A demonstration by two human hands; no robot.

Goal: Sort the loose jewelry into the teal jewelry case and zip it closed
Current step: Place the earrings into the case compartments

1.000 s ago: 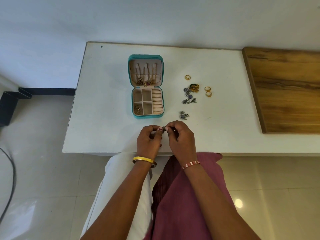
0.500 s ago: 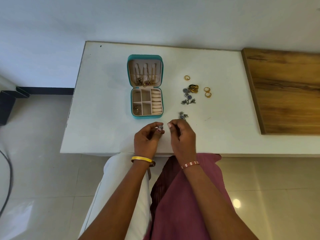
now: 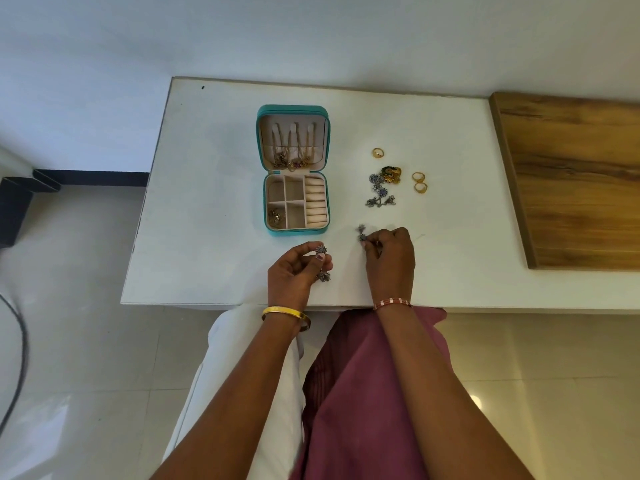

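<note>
The teal jewelry case (image 3: 266,188) lies open on the white table (image 3: 207,202), with gold chains hung in its lid and a small gold piece in its near-left compartment. My left hand (image 3: 294,271) pinches a silver earring (image 3: 321,250) just in front of the case. To the right, my right hand (image 3: 389,258) pinches a second silver earring (image 3: 362,233) that lies on the table. Further back right lie a silver floral piece (image 3: 380,194), a gold and green ornament (image 3: 391,174) and three gold rings (image 3: 419,181).
A wooden board (image 3: 571,178) covers the table's right end. The table's near edge runs just under my wrists. A dark cable (image 3: 17,341) and a black object (image 3: 17,202) lie on the tiled floor at left.
My hands were together holding one silver earring. They have parted: the left keeps that earring, and the right has reached right and forward to the earring lying on the table.
</note>
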